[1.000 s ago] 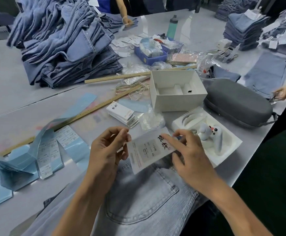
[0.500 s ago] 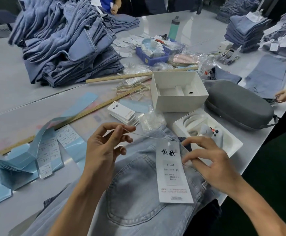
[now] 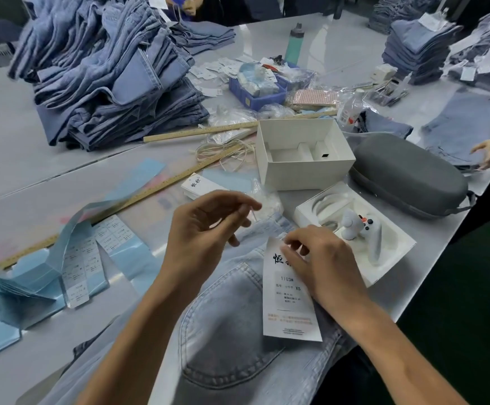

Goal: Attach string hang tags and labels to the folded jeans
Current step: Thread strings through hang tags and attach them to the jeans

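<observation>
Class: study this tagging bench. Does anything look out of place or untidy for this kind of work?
Yes. A white game controller sits in an open tray beside the jeans, unrelated to tagging. A long strip of blue labels trails loosely across the table, and the far denim pile is heaped unevenly.

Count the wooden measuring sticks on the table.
2: a long ruler running diagonally left of the hands, and a shorter ruler beside the jeans pile. Clutter may hide others.

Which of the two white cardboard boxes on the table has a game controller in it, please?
The shallow white tray box nearest the right hand holds the white controller. The deeper white box behind it shows only empty dividers.
</observation>
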Tool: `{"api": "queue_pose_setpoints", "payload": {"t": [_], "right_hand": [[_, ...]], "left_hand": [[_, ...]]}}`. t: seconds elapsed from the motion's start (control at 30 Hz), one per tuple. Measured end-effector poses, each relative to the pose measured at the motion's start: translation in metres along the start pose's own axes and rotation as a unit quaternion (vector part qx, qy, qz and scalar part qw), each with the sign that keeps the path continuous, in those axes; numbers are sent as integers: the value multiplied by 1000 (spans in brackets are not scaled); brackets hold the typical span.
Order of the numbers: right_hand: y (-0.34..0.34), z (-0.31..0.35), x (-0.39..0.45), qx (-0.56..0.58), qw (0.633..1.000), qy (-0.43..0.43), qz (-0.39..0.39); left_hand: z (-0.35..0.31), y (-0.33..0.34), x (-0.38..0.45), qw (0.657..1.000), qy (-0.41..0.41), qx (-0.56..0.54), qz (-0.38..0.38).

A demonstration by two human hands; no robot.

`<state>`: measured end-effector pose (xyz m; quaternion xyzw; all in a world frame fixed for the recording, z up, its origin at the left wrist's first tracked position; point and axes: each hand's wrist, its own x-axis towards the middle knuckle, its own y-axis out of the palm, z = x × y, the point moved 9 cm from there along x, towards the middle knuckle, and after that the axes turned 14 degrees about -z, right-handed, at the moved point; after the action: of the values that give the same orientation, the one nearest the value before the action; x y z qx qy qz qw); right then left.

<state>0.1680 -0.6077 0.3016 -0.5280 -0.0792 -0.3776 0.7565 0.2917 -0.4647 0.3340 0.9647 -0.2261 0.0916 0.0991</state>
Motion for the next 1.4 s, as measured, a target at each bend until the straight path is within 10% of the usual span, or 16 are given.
{"api": "queue_pose_setpoints", "payload": {"t": [0.6, 1.4], "right_hand": [[-37, 4, -20, 128, 989, 64, -29], [-22, -25, -27, 506, 786, 349, -70]], "left_hand": [[24, 74, 49, 994, -53, 52, 76], [23, 70, -16, 980, -85, -17, 178]]}}
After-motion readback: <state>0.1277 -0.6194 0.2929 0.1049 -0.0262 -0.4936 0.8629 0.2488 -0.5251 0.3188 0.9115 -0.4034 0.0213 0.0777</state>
